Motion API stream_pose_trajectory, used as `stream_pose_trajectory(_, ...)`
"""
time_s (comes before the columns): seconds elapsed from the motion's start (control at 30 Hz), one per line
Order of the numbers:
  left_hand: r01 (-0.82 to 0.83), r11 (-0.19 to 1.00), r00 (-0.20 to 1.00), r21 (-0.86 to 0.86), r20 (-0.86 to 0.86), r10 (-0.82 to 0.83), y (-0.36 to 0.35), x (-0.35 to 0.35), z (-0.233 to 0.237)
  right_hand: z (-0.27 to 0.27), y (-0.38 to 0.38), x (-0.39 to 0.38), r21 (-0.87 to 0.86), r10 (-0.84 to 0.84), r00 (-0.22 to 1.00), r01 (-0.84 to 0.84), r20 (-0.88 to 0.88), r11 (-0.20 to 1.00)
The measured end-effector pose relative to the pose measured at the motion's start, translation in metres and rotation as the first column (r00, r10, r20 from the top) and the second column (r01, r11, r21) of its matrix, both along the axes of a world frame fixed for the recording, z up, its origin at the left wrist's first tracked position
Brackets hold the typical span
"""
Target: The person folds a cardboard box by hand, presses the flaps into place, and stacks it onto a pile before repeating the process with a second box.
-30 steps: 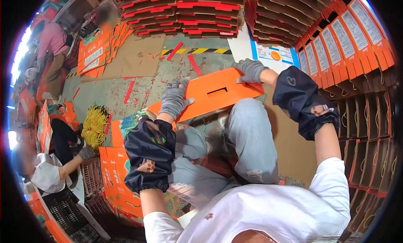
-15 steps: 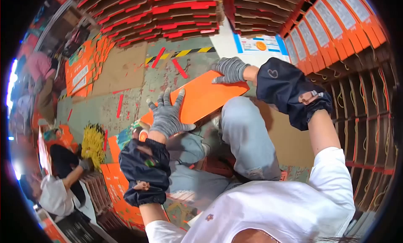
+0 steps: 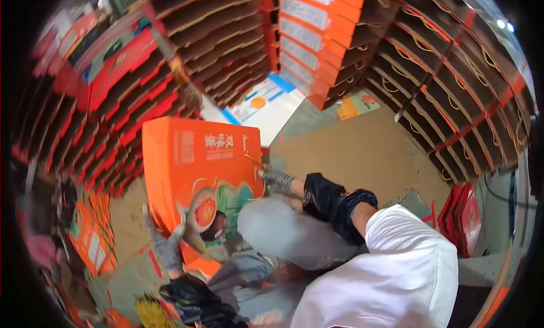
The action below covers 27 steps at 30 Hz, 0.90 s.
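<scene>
Blur everywhere in the head view, and the fisheye rim blacks out all four corners. Front and centre is the orange box, printed face toward the camera, tilted, up off the floor and above the person's knee. Its back and inside are hidden, so what it holds cannot be told. Left hand, grey-gloved and badly smeared, sits at the box's lower left corner, fingers splayed apart and pressed on the cardboard. Its dark sleeve cover runs off the bottom edge. Right hand touches the box's right edge, but the fingertips vanish behind that edge, so whether it is clamped there cannot be told. Tight quarters here: a wall of stacked flat cartons crowds the left, orange-ended cartons hang at the top, and brown stacked cartons curve down the right, yellow cord loops showing in their open ends. Open room lies middle right: a bare cardboard sheet on the floor beyond the right arm, with a white and blue printed sheet near the far stacks. Red flat packs stand at the floor's right edge, just beside the white shirt. A bundle of yellow cords is clipped by the bottom edge.
</scene>
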<state>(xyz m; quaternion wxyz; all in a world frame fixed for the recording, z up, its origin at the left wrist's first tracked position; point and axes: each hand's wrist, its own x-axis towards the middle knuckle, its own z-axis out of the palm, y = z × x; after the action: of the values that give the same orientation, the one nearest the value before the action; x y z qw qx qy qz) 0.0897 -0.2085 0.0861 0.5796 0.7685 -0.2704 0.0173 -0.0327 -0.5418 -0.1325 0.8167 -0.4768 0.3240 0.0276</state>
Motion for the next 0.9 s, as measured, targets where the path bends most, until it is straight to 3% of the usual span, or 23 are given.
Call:
stream_pose_trajectory(0.03,0.036,0.990,0.997,-0.136,-0.064,-0.045,-0.009,0.003,0.004,0.014,-0.004,0.003,0.045,-0.065,0.993,0.060,0.102,0.997)
stream_pose_trajectory(0.07,0.064,0.985,0.994,-0.162,-0.073,-0.077,-0.018,0.004,0.011,0.028,-0.009,0.003,0.097,-0.124,0.972,0.107,0.199,0.990)
stream_pose_trajectory(0.17,0.144,0.969,0.984,-0.199,-0.075,-0.162,-0.041,0.013,0.023,0.000,-0.058,0.004,0.230,-0.211,0.866,0.115,0.453,0.966)
stream_pose_trajectory(0.27,0.210,0.947,0.972,-0.241,-0.054,-0.229,-0.053,0.021,0.020,0.022,-0.090,-0.026,0.460,-0.328,0.844,0.110,0.425,0.881)
stream_pose_trajectory(0.43,0.389,0.887,0.916,-0.249,-0.003,-0.402,-0.066,0.010,0.046,0.036,-0.093,-0.075,0.303,-0.316,0.795,0.175,0.518,0.937)
stream_pose_trajectory(0.5,0.449,0.869,0.892,-0.208,0.054,-0.448,-0.069,0.018,0.046,0.058,-0.076,-0.096,0.331,-0.424,0.743,0.283,0.518,0.900)
stream_pose_trajectory(0.6,0.594,0.782,0.783,-0.188,-0.085,-0.616,-0.066,0.041,0.041,0.043,-0.070,-0.123,0.322,-0.503,0.656,0.387,0.562,0.864)
stream_pose_trajectory(0.63,0.576,0.788,0.771,-0.218,-0.174,-0.612,-0.063,0.040,0.039,0.033,-0.069,-0.130,0.325,-0.529,0.628,0.418,0.571,0.848)
stream_pose_trajectory(0.73,0.324,0.935,0.945,-0.141,0.016,-0.325,-0.076,0.046,0.003,0.033,-0.061,-0.130,0.392,-0.603,0.558,0.461,0.570,0.796)
stream_pose_trajectory(0.77,0.235,0.957,0.971,-0.172,-0.002,-0.239,-0.077,0.047,-0.010,0.035,-0.062,-0.130,0.419,-0.630,0.540,0.473,0.558,0.775)
stream_pose_trajectory(0.9,0.041,0.974,0.998,-0.221,-0.044,-0.052,-0.078,0.047,-0.002,0.001,-0.087,-0.099,0.572,-0.775,0.515,0.533,0.366,0.624)
